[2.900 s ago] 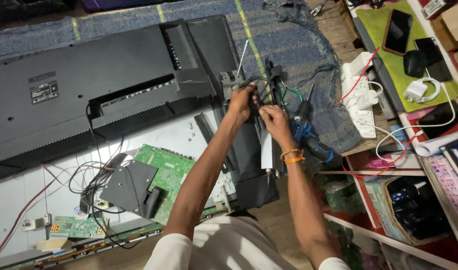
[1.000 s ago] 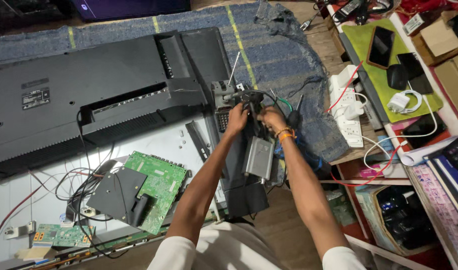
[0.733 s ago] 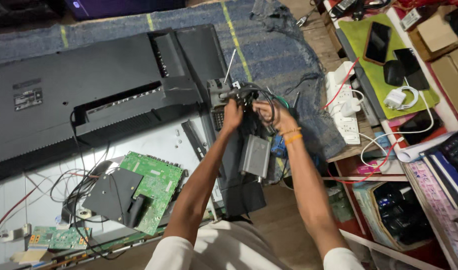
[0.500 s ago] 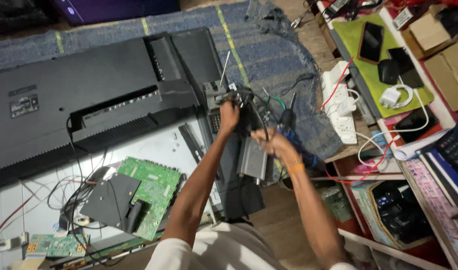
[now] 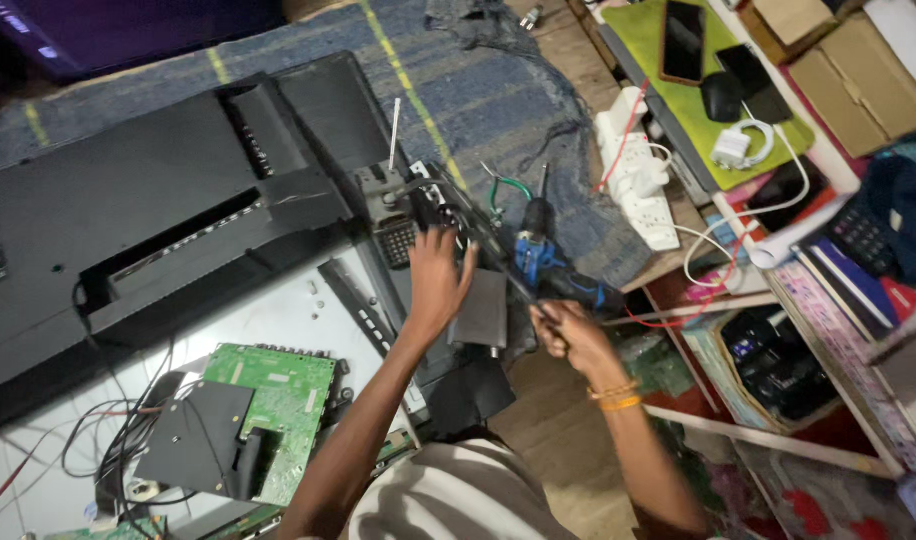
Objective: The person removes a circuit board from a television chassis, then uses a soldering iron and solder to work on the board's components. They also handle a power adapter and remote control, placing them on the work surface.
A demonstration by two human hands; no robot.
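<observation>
Blue striped cloth (image 5: 498, 90) covers the workbench under a dismantled television. The left hand (image 5: 436, 280) presses with spread fingers on a grey metal box (image 5: 481, 310) just below a tangle of black cables (image 5: 433, 205). The right hand (image 5: 563, 335) is clenched around a thin black cable (image 5: 498, 262). A blue drill (image 5: 538, 250) lies just beyond, a green circuit board (image 5: 278, 400) to the left.

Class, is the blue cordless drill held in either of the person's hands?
No: the blue cordless drill lies on the striped cloth, beyond both hands.
</observation>
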